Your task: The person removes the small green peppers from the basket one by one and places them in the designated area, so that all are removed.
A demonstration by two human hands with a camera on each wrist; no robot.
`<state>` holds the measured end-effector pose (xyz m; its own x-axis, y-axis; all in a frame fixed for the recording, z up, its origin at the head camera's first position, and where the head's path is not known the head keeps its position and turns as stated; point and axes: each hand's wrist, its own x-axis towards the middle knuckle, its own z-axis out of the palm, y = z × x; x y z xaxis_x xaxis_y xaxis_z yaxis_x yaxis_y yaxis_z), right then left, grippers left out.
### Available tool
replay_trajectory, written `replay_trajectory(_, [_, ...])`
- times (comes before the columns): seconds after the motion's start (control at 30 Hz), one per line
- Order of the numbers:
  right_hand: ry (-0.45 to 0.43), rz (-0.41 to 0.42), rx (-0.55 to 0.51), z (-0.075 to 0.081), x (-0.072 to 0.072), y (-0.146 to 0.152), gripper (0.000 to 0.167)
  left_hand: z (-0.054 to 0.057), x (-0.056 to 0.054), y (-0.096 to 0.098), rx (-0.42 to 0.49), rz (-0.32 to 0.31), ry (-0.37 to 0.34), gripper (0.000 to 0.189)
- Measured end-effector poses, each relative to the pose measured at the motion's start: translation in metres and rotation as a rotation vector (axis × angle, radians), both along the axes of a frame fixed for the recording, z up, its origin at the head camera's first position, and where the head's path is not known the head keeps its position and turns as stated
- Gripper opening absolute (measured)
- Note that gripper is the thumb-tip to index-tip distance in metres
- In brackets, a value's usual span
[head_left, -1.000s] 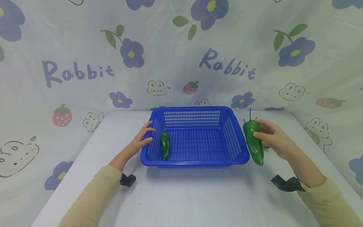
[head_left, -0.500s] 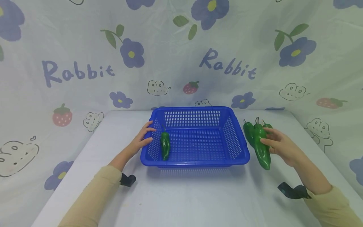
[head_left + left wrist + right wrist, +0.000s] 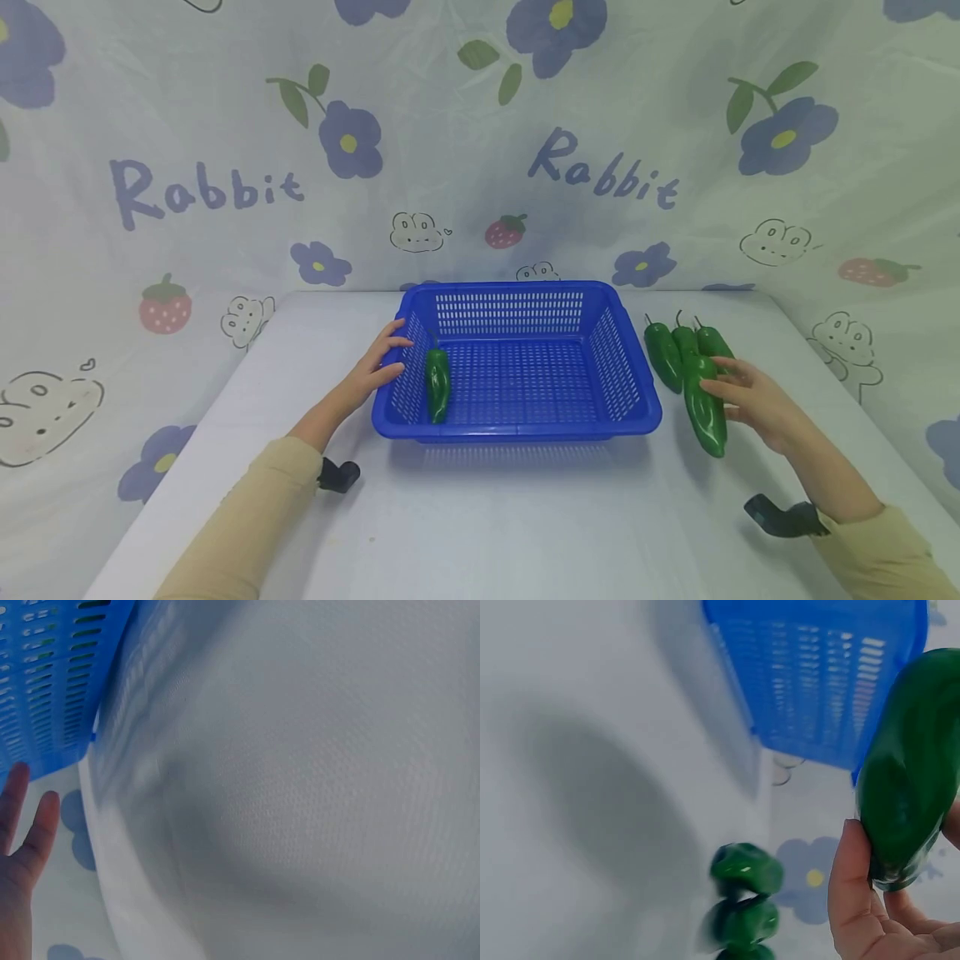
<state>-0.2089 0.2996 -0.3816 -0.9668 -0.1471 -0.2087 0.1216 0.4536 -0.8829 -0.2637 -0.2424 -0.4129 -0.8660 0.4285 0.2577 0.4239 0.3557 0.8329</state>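
Note:
A glossy green chili pepper point(image 3: 707, 412) is held by my right hand point(image 3: 765, 408), thumb on one side and fingers on the other. Its tip slants down toward the front, and in the right wrist view the pepper point(image 3: 911, 765) is raised in front of the basket's side wall. Just behind it, three more green peppers point(image 3: 663, 358) lie side by side on the table, the middle one partly covered. My left hand point(image 3: 375, 362) rests at the left rim of the blue plastic basket point(image 3: 517, 431), fingers spread. Inside, along the left wall, lies a single green pepper point(image 3: 437, 387).
The basket stands mid-table on a white tabletop point(image 3: 510, 525). A patterned cloth backdrop point(image 3: 450, 150) with flowers and rabbits hangs behind the table. Black camera mounts point(image 3: 783, 517) stick out at both wrists.
My right hand has moved right and nearer the front with its pepper, away from the basket's right rim, bringing the peppers behind into view. The left hand stays put.

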Motion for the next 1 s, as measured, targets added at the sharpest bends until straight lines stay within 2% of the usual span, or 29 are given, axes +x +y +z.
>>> replay_trajectory(0.43, [-0.083, -0.021, 0.070, -0.024, -0.001, 0.009, 0.081, 0.001, 0.001, 0.001, 0.001, 0.005, -0.012, 0.038])
replay_trajectory(1.0, [-0.129, 0.000, 0.098, -0.040, -0.004, 0.014, 0.082, 0.000, 0.001, 0.001, -0.010, 0.013, -0.002, 0.037])
